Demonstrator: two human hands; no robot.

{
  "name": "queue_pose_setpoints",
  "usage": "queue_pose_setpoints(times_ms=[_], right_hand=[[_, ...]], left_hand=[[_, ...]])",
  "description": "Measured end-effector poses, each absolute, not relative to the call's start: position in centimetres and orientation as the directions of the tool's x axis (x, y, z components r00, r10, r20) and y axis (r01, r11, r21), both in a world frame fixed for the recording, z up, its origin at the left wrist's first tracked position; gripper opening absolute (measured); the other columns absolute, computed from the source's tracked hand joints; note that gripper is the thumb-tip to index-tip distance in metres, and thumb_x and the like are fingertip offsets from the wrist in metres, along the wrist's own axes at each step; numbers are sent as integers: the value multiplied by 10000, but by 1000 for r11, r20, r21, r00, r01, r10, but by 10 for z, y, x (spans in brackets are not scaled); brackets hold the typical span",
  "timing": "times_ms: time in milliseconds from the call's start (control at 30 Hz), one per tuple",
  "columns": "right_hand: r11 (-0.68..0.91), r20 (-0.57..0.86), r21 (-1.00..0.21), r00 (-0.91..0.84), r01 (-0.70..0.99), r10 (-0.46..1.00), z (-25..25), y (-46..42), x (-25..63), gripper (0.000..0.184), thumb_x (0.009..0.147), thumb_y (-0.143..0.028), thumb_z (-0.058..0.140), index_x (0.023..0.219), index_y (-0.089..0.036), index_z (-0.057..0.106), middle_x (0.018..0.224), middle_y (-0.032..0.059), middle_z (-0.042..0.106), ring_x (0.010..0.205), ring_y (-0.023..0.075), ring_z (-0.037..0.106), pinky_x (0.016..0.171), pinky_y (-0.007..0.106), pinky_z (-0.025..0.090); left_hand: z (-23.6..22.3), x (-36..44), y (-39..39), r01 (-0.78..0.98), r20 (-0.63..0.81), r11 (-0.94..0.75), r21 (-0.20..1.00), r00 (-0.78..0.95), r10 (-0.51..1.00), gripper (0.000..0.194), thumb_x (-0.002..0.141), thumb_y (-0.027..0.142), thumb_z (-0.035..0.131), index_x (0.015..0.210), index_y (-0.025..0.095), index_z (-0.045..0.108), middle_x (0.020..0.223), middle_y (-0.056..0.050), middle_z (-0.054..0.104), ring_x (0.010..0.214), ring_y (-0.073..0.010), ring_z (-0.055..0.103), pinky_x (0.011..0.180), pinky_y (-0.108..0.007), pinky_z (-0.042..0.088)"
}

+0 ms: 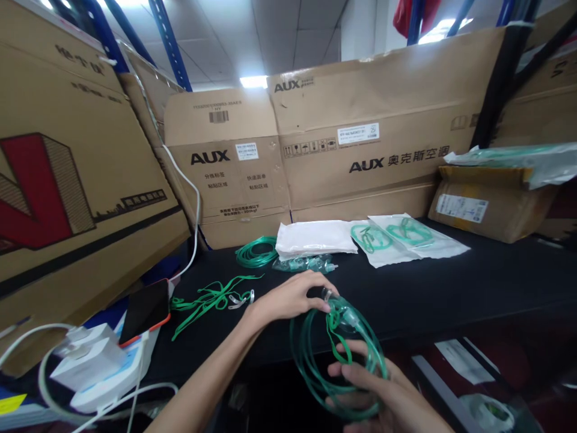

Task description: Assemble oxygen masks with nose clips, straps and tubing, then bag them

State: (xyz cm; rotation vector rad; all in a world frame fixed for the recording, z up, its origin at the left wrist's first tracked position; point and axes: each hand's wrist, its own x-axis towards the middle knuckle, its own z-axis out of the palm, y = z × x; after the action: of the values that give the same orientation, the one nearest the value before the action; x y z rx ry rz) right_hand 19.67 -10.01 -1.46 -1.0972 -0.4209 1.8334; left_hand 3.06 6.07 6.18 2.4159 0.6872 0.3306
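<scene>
We find both hands of the person working on one item, a coil of green tubing, held up at the front edge of the black counter. The left hand grasps the top of the coil, thumb and fingers closed about its upper end. The right hand grasps the lower right side, with fingers passing through the loops. Within the coil we note a clear plastic piece and a green strap hanging toward the right hand's fingers.

On the counter, left of the hands, we record loose green straps in a spread heap, with small pale strips at their right end. Behind these lies a second tubing coil, just beside a white stack. A clear bag lies in front of the stack. To its right we observe two pouches showing green tubing, lying side by side.

At the far left we list a phone leaning by a white power strip. A carton stands at the right, bearing a further packet. Printed cardboard backs the counter.
</scene>
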Motion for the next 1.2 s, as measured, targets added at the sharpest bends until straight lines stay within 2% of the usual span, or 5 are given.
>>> queue_pose_setpoints(times_ms=[333, 767, 867, 967, 1200], right_hand=[[-497, -443, -663, -241, -560, 863, -28, -98, 191, 424, 588, -485, 972, 761, -192, 720, 810, -15, 674, 834, 216, 714, 605, 287, 601], [-450, -496, -668, -96, -593, 863, -22, -104, 200, 457, 558, -487, 989, 801, -170, 769, 785, 20, 760, 899, 260, 770, 850, 346, 608], [-478, -501, -636, -146, -606, 853, -22, -104, 200, 391, 593, -432, 983, 766, -160, 761, 758, 27, 756, 895, 266, 766, 847, 364, 605], [-505, -490, -620, -207, -600, 847, -23, -106, 199, 359, 611, -418, 978, 733, -157, 765, 738, 27, 755, 836, 240, 762, 823, 347, 601], [-544, -469, -627, -287, -558, 835, -34, -112, 199, 410, 611, -500, 963, 664, -146, 764, 729, 36, 749, 774, 231, 749, 728, 322, 590]], left_hand=[[68, 33, 62, 501, 56, -523, 689, 683, 728, 314, 961, 475, 600, 995, 196, 739, 997, -33, 739, 935, -245, 664, 827, -326, 502], [55, -5, 2, 745, 204, -283, 604, 199, 959, 398, 947, 522, 553, 1106, 203, 729, 1078, -84, 752, 982, -284, 663, 870, -364, 469], [30, -24, -44, 747, 63, -147, 648, 141, 988, 579, 990, 643, 432, 795, 198, 747, 638, -27, 688, 603, -212, 627, 626, -299, 457], [-10, -31, -75, 504, -288, 140, 852, 228, 930, 743, 866, 833, 477, 853, 166, 802, 812, -80, 783, 503, -182, 630, 480, -266, 424], [-40, -6, -83, -192, -380, 466, 863, 362, 852, 673, 743, 738, 777, 1100, 168, 773, 1021, -127, 782, 728, -182, 691, 626, -258, 484]])
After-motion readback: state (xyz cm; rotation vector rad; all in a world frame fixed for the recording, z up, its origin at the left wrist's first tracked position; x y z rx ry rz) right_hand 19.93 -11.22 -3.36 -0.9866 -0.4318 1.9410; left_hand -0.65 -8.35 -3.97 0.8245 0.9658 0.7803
